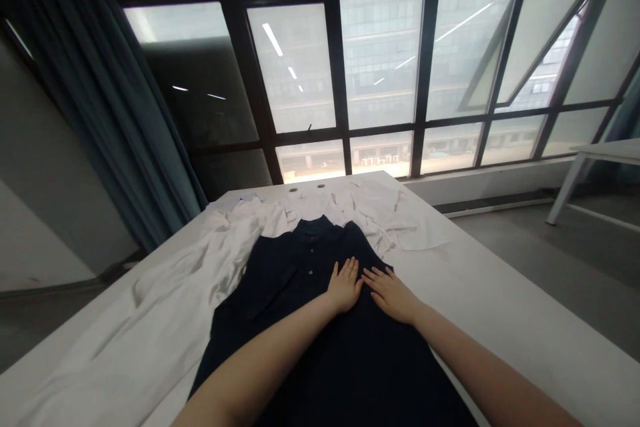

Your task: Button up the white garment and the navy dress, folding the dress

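Two forearms (260, 367), two hands (344, 287) on one navy shirt (350, 360), white cloth (150, 320)

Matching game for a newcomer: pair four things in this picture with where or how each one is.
Things:
1. Left hand
2. Navy garment
3. White cloth
4. Curtain

Places or states:
A. Wrinkled, beside and beyond the navy garment
B. Hanging at the window's left side
C. Lying on the white table, buttons up
D. Palm down on the navy garment

Pairs: 1-D, 2-C, 3-A, 4-B
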Tool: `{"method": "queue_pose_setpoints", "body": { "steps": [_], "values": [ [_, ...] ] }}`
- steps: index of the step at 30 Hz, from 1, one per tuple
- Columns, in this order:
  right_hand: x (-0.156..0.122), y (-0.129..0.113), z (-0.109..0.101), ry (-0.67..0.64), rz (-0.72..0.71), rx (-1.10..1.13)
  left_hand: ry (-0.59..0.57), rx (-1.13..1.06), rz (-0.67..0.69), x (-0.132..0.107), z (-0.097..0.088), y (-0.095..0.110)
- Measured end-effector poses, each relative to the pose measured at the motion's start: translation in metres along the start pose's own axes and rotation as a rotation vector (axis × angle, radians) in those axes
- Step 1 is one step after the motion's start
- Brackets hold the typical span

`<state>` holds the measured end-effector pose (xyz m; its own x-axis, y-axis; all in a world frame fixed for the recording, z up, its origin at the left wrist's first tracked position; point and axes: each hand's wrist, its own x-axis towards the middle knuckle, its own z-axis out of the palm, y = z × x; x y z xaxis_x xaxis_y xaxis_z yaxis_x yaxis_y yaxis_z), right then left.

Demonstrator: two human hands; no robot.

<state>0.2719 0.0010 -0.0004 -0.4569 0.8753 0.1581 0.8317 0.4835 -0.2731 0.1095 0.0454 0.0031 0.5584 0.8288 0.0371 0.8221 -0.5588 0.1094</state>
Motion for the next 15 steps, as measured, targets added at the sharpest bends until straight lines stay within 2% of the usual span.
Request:
{"method": "queue_pose_setpoints", "body": {
  "steps": [2, 4, 6, 8, 9, 10, 12, 14, 15],
  "values": [
    [-0.004, -0.005, -0.006, 0.043, 0.021, -0.02, -0.036, -0.03, 0.009, -0.016, -0.017, 0.002],
    [-0.017, -0.017, -0.014, 0.104, 0.07, -0.034, -0.057, -0.068, 0.006, -0.046, -0.042, 0.008],
    [-0.041, -0.037, -0.019, 0.123, 0.116, -0.023, -0.103, -0.11, 0.042, -0.095, -0.069, 0.016],
    [-0.075, -0.061, -0.017, 0.067, 0.123, 0.02, -0.208, -0.148, 0.063, -0.156, -0.09, 0.018],
    [-0.093, -0.073, -0.014, 0.025, 0.11, 0.053, -0.244, -0.156, 0.033, -0.188, -0.096, 0.016],
    [-0.112, -0.084, -0.009, -0.018, 0.1, 0.085, -0.265, -0.156, -0.043, -0.219, -0.099, 0.012],
    [-0.144, -0.1, 0.004, -0.079, 0.105, 0.131, -0.257, -0.109, -0.335, -0.277, -0.093, -0.004],
    [-0.164, -0.108, 0.016, -0.088, 0.117, 0.135, -0.184, -0.031, -0.628, -0.329, -0.074, -0.024],
    [-0.168, -0.109, 0.02, -0.081, 0.123, 0.124, -0.131, 0.003, -0.726, -0.352, -0.062, -0.034]
  ]
}}
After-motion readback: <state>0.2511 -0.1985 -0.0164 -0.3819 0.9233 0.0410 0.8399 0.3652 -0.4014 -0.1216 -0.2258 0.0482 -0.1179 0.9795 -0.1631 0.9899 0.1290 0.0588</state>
